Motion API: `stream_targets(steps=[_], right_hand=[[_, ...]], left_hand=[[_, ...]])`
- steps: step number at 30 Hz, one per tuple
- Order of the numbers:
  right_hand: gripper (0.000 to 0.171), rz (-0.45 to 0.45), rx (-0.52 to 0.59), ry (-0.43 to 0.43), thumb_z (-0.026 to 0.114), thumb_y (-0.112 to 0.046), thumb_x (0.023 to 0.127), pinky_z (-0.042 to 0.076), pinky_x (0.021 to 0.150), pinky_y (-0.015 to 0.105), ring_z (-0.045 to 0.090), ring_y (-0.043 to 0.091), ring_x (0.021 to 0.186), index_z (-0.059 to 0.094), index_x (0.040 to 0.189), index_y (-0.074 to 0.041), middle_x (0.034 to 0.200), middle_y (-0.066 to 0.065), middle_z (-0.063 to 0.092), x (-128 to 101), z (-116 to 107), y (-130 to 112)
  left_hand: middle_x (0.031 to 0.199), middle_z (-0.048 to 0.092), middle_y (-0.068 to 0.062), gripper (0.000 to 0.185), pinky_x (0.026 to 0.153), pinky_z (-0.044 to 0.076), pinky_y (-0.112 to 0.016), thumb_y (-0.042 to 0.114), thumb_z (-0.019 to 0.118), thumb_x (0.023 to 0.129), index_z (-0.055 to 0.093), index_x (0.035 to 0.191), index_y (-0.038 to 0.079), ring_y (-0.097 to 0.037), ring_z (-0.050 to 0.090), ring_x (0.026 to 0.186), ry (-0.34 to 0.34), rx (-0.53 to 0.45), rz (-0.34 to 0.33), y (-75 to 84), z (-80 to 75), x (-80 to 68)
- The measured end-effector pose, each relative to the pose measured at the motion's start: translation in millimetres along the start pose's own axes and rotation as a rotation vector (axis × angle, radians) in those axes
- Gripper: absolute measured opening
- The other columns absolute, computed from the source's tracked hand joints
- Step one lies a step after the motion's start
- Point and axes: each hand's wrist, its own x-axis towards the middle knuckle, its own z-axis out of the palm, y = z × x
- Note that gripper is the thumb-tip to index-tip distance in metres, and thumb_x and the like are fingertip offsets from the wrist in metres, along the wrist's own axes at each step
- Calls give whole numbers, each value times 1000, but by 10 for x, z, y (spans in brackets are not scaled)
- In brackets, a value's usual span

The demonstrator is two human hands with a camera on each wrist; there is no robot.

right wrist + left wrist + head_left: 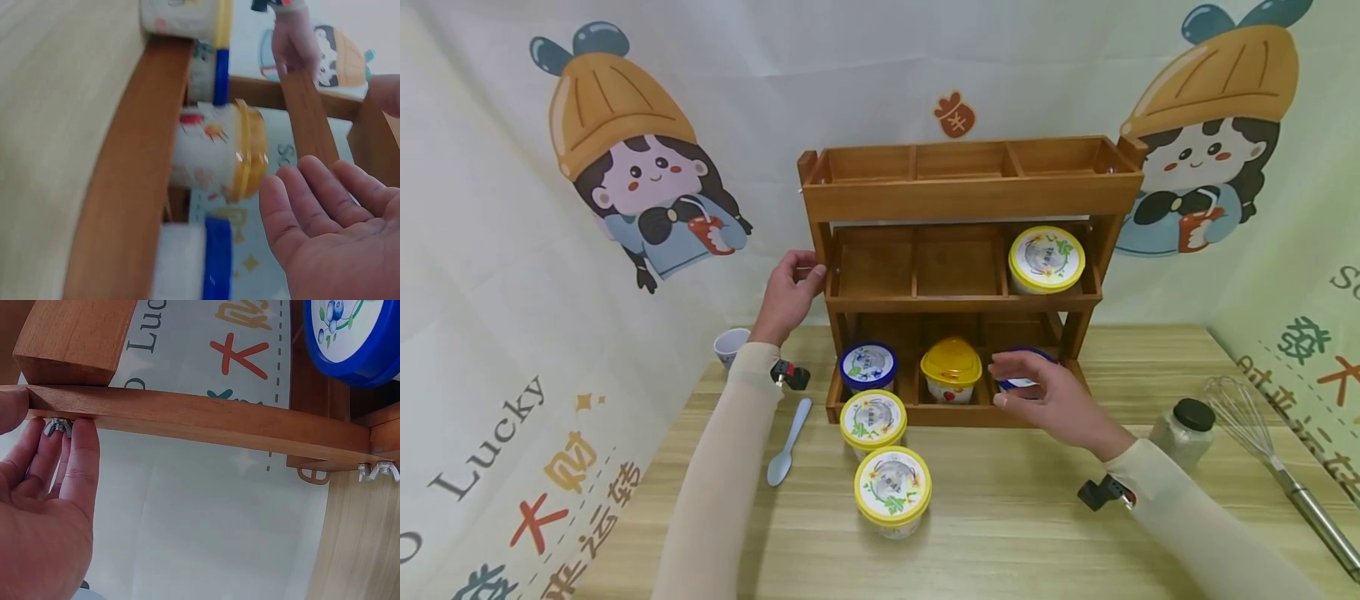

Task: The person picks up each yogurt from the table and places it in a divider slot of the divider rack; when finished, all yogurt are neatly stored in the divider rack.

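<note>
The left hand [790, 292] pinches the side upright of the smooth, reddish-brown wooden rack [970, 200], thumb on one face and fingertips on the other, beside a metal wing nut [59, 427]. The rack stretches rightward from that grip in three tiers of boxy compartments. The right hand [1060, 400] holds nothing, its fingers apart from the thumb and gently bent, just before a blue-lidded tub [187, 262] on the bottom tier. Left of that hand sits a round tub with a glossy domed yellow lid [951, 367]; above it, on the middle tier, a flat yellow-lidded tub [1047, 258]. Below and right of the left hand, two more printed yellow-lidded tubs [892, 487] stand on the wood-grain table [1000, 517]; a pale spoon [790, 442] lies nearer, below it.
</note>
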Motion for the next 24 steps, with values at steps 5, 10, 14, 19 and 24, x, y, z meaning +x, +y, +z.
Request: stream_targets(steps=[5,10,14,19,24], right_hand=[[54,22,3,-55,75,-23,100,59,102,28,62,43,130,56,146,-2,142,20,64,45,227,12],[55,7,26,-137,76,-21,99,59,107,44,64,42,129,55,146,-2,142,20,64,62,440,16],[58,2,67,-210,76,-17,99,58,108,47,63,40,132,52,149,-3,147,21,62,73,586,-2],[60,10,79,-258,77,-18,98,59,107,42,61,34,135,52,151,-6,147,15,63,69,729,-14],[62,-27,101,-292,77,-20,97,60,106,43,62,35,133,51,151,-3,144,18,63,80,837,-50]], left_hand=[[138,59,-15,39,108,59,-44,27,60,109,53,143,8,-30,61,127,0,-3,5,4,9,8],[140,59,-13,39,109,58,-44,28,60,109,53,143,10,-28,60,128,-4,6,-13,3,-3,6],[140,59,-12,39,109,58,-45,29,60,109,53,143,11,-27,60,128,2,9,-8,1,-16,6],[142,58,-13,41,110,58,-44,30,60,109,52,144,11,-28,60,129,-7,12,-4,-1,-12,9],[142,59,-13,41,110,58,-44,30,60,109,52,145,10,-28,59,129,-4,20,-15,0,-21,-4]])
